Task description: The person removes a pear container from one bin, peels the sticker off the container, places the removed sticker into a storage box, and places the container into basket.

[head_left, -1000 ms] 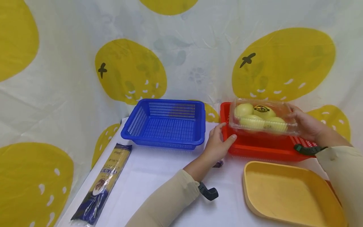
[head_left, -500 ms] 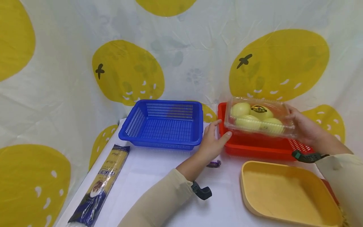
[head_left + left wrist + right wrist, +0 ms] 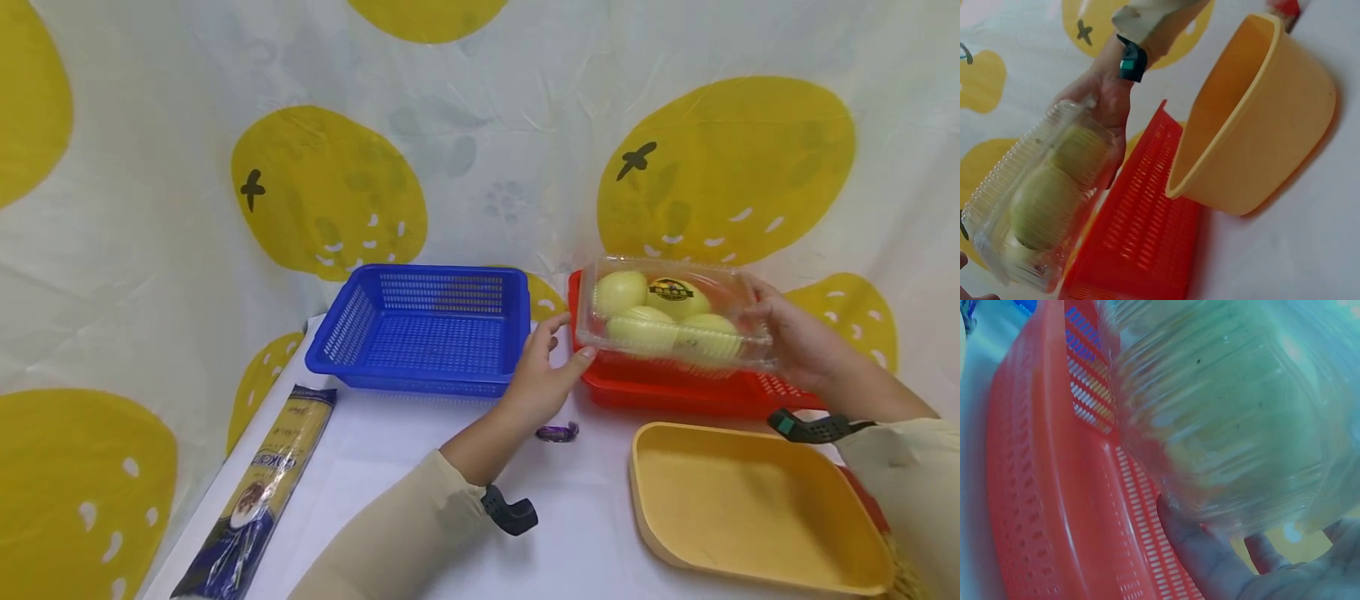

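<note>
Gripping clear box (image 3: 673,313) by right end, my right hand (image 3: 808,343); long axis runs over red basket (image 3: 675,397) toward left hand (image 3: 542,375), fingers loose.

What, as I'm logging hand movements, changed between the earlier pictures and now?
The left grip drew left from the red basket, baring more of the purple packet. The clear container edged slightly left, still held by the right grip. The blue basket and yellow tub stayed put.
</note>
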Action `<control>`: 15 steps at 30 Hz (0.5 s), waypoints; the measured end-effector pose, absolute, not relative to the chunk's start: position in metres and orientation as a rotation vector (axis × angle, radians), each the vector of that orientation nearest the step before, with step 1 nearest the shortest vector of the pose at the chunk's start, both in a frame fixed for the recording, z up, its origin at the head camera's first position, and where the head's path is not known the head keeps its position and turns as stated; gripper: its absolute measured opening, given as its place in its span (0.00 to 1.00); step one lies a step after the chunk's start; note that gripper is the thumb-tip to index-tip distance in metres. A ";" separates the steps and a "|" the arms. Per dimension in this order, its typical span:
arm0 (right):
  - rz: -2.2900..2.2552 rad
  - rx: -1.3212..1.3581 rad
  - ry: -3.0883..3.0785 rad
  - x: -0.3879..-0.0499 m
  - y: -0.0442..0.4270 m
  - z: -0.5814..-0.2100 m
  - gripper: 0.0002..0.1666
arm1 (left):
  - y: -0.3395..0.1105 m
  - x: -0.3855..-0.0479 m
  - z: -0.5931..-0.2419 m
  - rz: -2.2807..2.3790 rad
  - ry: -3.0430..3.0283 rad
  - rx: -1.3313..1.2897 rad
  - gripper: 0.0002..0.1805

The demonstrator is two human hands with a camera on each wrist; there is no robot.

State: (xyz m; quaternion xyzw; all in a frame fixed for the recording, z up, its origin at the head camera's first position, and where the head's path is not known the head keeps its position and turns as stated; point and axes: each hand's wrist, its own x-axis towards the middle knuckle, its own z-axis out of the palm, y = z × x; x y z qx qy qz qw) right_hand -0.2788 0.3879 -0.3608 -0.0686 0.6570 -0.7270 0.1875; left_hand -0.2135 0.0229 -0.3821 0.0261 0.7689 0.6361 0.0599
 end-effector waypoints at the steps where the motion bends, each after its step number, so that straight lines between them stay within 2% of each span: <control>1: -2.034 -0.186 1.855 -0.277 0.387 -0.360 0.37 | 0.021 -0.213 -0.381 1.923 2.324 0.079 0.31; 8: -2.018 -0.142 1.829 -0.263 0.379 -0.354 0.44 | 0.008 -0.204 -0.378 1.967 2.280 0.139 0.32; 15: -2.105 -0.241 1.755 -0.250 0.366 -0.355 0.39 | -0.010 -0.192 -0.380 1.992 2.252 0.184 0.34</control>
